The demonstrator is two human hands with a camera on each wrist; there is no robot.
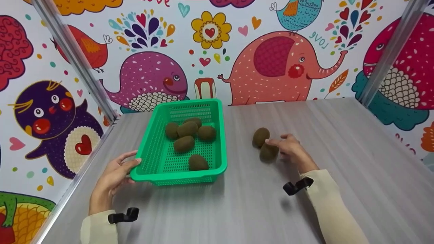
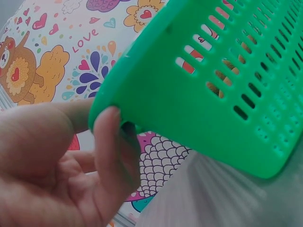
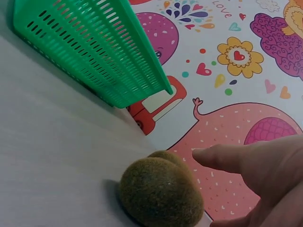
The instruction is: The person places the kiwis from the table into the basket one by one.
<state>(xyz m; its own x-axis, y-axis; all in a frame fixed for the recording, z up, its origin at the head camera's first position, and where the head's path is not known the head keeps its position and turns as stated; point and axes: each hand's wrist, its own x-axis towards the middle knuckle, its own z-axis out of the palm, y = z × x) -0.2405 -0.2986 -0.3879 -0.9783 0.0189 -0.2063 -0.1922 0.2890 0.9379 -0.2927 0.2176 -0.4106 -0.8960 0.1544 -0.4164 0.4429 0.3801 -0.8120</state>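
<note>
In the head view my left hand [image 1: 113, 174] holds the near left corner of a green plastic basket [image 1: 178, 176]. The left wrist view shows the thumb and fingers pinching the basket's rim [image 2: 106, 94]. Several brown kiwis [image 1: 184, 144] lie inside the basket. To its right, two more kiwis sit close together on the table, the farther one [image 1: 260, 137] behind the nearer one [image 1: 268, 153]. My right hand [image 1: 290, 149] is over the right side of the nearer kiwi. In the right wrist view its thumb and fingers are spread beside that kiwi [image 3: 158, 194], holding nothing.
A grey wood-grain table [image 1: 251, 206] carries everything. Behind it stands a wall [image 1: 210, 61] printed with cartoon animals, and metal posts [image 1: 76, 61] rise at the left and right corners. Black wrist mounts [image 1: 298, 185] are strapped over both sleeves.
</note>
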